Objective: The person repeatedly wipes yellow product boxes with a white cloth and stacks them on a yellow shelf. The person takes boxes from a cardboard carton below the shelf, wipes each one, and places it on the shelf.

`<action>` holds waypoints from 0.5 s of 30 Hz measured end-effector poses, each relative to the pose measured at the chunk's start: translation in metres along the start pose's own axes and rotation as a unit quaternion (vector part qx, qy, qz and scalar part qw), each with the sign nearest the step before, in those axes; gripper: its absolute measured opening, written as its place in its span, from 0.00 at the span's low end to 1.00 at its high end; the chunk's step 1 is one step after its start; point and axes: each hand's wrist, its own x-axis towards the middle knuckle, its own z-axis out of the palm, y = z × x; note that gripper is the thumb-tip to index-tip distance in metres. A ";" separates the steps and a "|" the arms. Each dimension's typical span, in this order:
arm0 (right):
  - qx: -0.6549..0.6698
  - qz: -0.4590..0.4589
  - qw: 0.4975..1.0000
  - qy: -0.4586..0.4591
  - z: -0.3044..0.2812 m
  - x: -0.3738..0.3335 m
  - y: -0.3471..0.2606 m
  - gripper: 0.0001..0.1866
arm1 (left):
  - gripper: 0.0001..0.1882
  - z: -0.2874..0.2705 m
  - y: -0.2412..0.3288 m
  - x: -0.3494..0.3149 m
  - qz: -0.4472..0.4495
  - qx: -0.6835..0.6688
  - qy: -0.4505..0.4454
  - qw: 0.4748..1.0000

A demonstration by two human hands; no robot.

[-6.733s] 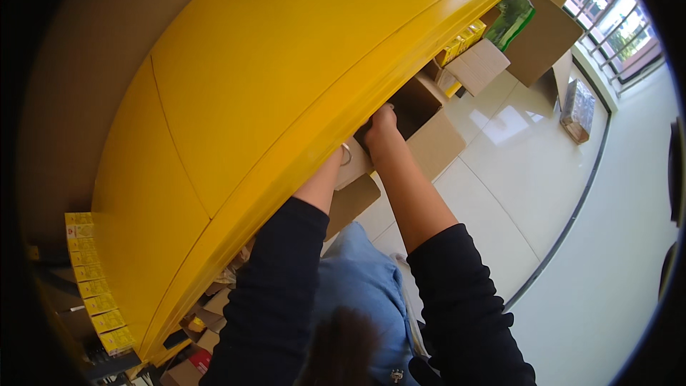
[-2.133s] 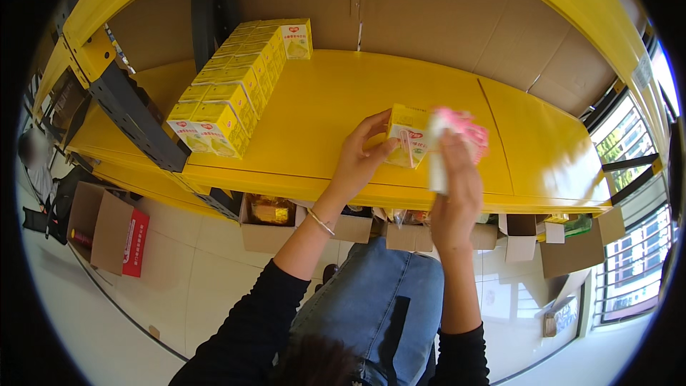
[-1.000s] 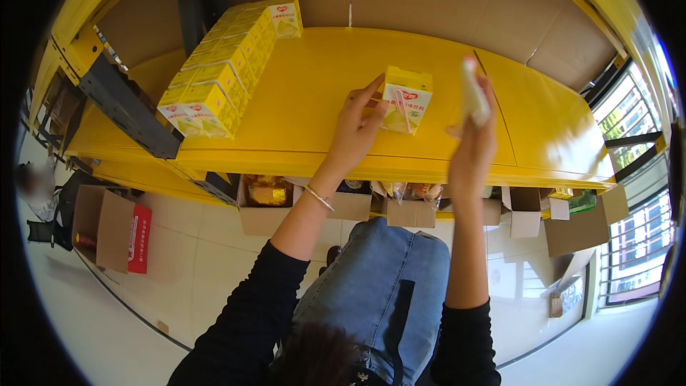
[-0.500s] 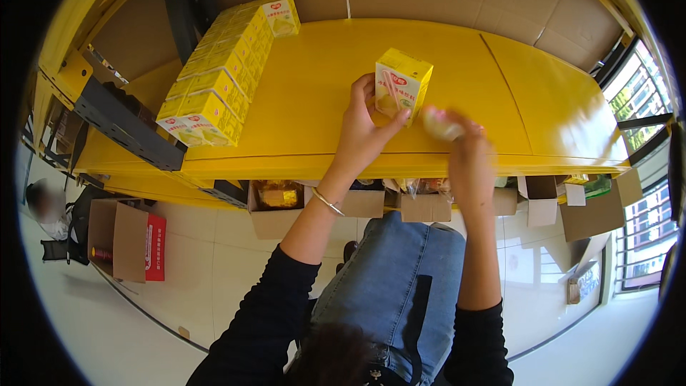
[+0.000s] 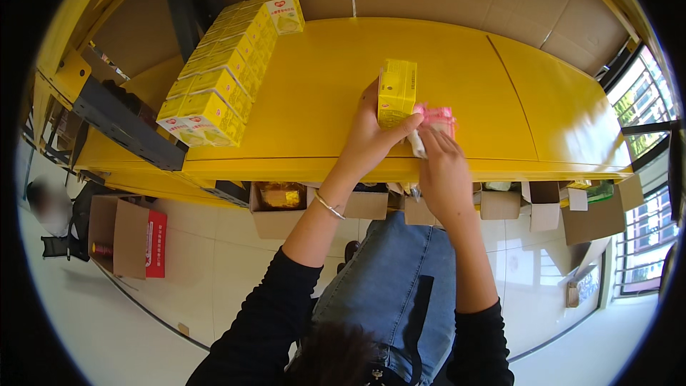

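Observation:
My left hand is closed around a yellow drink carton, holding it upright by its lower part just above the yellow shelf. A plain yellow side of the carton faces me. In my right hand is a bunched pink and white cloth, pinched by the fingers and pressed close to the carton's lower right edge. The fingers of my left hand partly hide the carton's base.
At the left of the shelf stands a block of similar yellow cartons. A dark metal upright borders them. Below the shelf's front edge sit open cardboard boxes. On the floor at left is another cardboard box, with a person beyond.
My left hand has turned the carton from its white front with the straw to a yellow side. My right hand has brought the cloth leftward and down against the carton.

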 end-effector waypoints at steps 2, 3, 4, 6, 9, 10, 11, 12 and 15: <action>0.099 0.175 0.978 -0.061 -0.021 0.006 0.004 0.19 | 0.38 -0.004 -0.002 0.000 0.006 0.078 0.005 0.997; 0.148 0.260 0.950 -0.090 -0.032 0.012 0.005 0.20 | 0.37 -0.006 -0.006 0.000 0.025 0.130 0.006 0.991; 0.190 0.342 0.917 -0.083 -0.041 0.025 0.006 0.23 | 0.37 -0.005 -0.007 0.001 0.036 0.122 0.020 0.992; 0.321 0.230 0.914 0.094 -0.031 0.040 0.008 0.25 | 0.35 0.003 -0.006 -0.003 0.046 0.048 0.061 0.996; 0.424 0.155 0.885 0.118 -0.011 0.057 0.000 0.26 | 0.33 0.005 -0.004 -0.004 0.019 -0.039 0.038 0.998; 0.445 0.147 0.879 0.088 -0.006 0.060 0.001 0.26 | 0.32 0.004 -0.005 -0.003 0.005 -0.048 0.013 0.999; 0.369 0.120 0.918 0.084 0.006 0.059 0.007 0.24 | 0.31 0.003 -0.003 -0.004 -0.016 -0.064 0.003 0.998; 0.397 0.147 0.899 0.111 0.018 0.055 0.009 0.23 | 0.29 0.001 -0.003 -0.005 -0.035 -0.082 -0.006 0.996; 0.427 0.210 0.874 0.096 0.038 0.041 0.020 0.21 | 0.27 0.001 -0.003 -0.008 -0.025 -0.099 0.034 0.994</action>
